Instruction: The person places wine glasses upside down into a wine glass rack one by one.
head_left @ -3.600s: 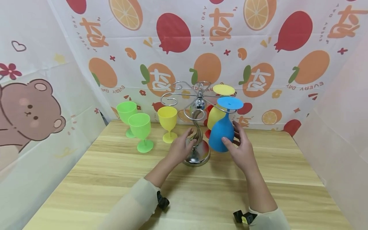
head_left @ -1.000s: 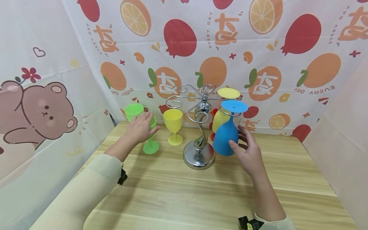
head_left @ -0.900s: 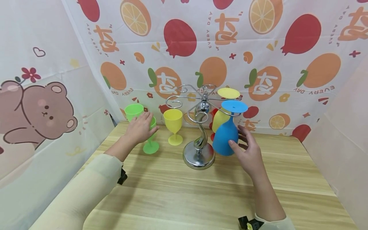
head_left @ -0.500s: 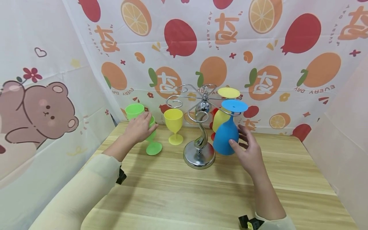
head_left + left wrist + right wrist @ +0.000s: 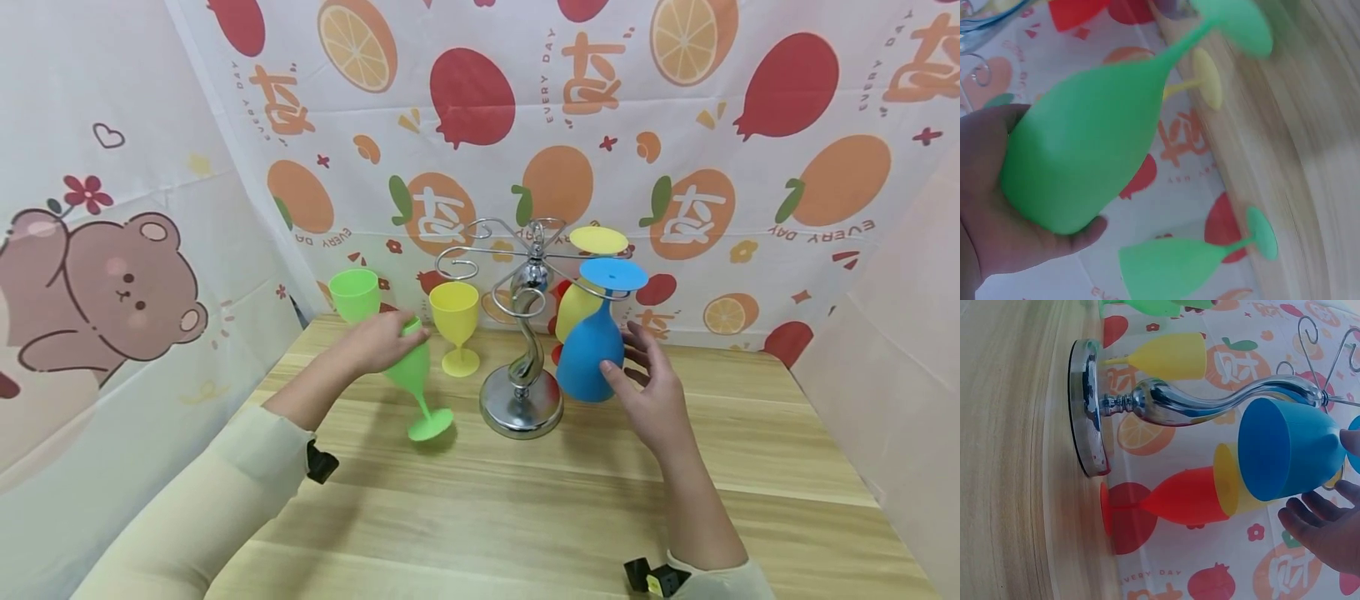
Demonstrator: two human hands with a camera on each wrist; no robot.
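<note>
My left hand [image 5: 384, 343] grips a green goblet [image 5: 411, 372] by its bowl, foot tilted toward the stand and just off the table. In the left wrist view its bowl [image 5: 1085, 144] fills the palm, thumb along one side. A blue goblet [image 5: 588, 354] hangs upside down from a loop of the chrome stand [image 5: 522, 400]. Beside it is my right hand [image 5: 654, 392], thumb at the bowl and fingers loosely bent. In the right wrist view those fingers [image 5: 1319, 519] lie below the bowl with a gap. An upside-down yellow goblet [image 5: 576, 312] hangs behind the blue one.
A second green goblet [image 5: 354, 293] and a yellow goblet [image 5: 454, 310] stand upright left of the stand. A red goblet [image 5: 1179, 497] stands behind the hanging ones. Wire loops [image 5: 456, 265] spread from the stand's top. Printed cloth [image 5: 480, 167] backs the wooden table [image 5: 525, 517].
My left hand left the stand, took hold of the nearer green goblet, and lifted it rightward and toward me, tilting it. My right hand stays by the blue goblet, which hangs as before.
</note>
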